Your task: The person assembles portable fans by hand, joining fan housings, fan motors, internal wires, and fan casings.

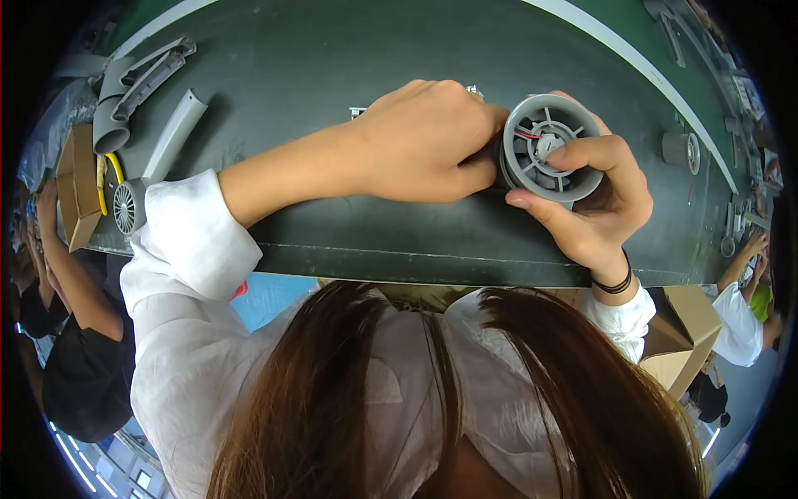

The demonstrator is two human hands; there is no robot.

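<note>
2 bare hands, the left hand [432,141] and the right hand [615,183], come together at 2 o'clock over a dark green table [332,229], its smooth surface scuffed along the near edge. The right hand is clamped on a gray fan housing [514,169], a round, matte, plastic-looking shell with its spoked mouth turned up to the camera. The thumb presses the lower rim, the index finger bends inward to the pale hub [547,144], and a thin red wire [525,134] runs beside it. A black band [615,288] circles the right wrist. From 9 o'clock, the left forearm [291,175] reaches in from a rolled white cuff [204,229]; the left hand is knuckles-up, fingers curled at the housing's left side, their tips hidden, so whether they grip it cannot be told. Curved gray shells [150,87] and a gray tube [110,125] lie at 10 o'clock, with a spoked disc [125,208] at 9 o'clock near a brown cardboard box [81,179]. Between 2 and 3 o'clock, a short gray cylinder [675,150] lies well apart from the hands.
</note>
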